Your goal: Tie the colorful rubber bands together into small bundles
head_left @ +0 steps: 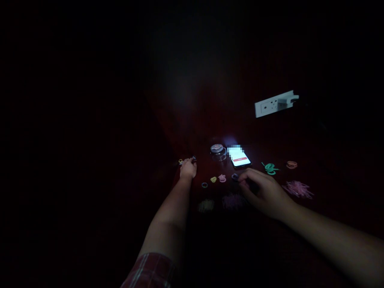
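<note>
My right hand [264,189] is closed in a pinch, its fingertips at the edge of a small dark purple band [235,177]; whether they grip it is hard to make out. At the table's left side my left hand [189,168] lies low, fingers stretched forward and apart, beside a small yellow ring [180,161]. Between the hands lie a bluish ring [204,185], a yellow band bundle [213,179] and a pink band bundle [222,178]. Nearer to me are a dim pale pile of strands [206,205] and a dim purple pile [232,201].
A lidded clear jar [218,153] stands beside a lit phone [239,157]. To the right lie green bands [270,168], orange bands [291,164] and a pink pile of strands [298,189]. A wall socket [273,104] holds a plug. Much of the surroundings is dark.
</note>
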### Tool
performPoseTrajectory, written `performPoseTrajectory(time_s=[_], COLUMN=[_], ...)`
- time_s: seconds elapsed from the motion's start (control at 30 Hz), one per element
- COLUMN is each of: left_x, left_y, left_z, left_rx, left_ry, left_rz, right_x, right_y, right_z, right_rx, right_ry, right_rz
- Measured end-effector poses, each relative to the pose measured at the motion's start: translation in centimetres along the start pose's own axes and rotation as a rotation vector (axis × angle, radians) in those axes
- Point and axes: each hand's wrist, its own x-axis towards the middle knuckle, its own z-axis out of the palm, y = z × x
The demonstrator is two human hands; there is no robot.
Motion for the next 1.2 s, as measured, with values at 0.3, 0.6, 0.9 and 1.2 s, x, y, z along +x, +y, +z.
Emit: performPoseTrajectory(time_s=[0.3,0.6,0.9,1.2], left_x=[2.1,0.6,-3.6,-10.6], left_y=[-0.7,0.4,1.6,4.4], left_z=[0.9,-0.5,-2.3,-6.2], left_rx=[0.056,0.079,-0.049,-0.321], left_ry=[-0.050,0.076,0.118,0.213], left_rz=[-0.065,-0.036,0.003,0.143], right_x=[-0.1,-0.1,0.1,0.1], right_y=[0.0,-0.2,-0.1,-0.7], right_z=[0.0,0.0,0.3,0.6], right_rx=[0.012,0.010,-0.023,0.018], right_ry=[0.003,0.001,0.009,0.027], right_rz=[0.016,-0.001,-0.032,-0.060])
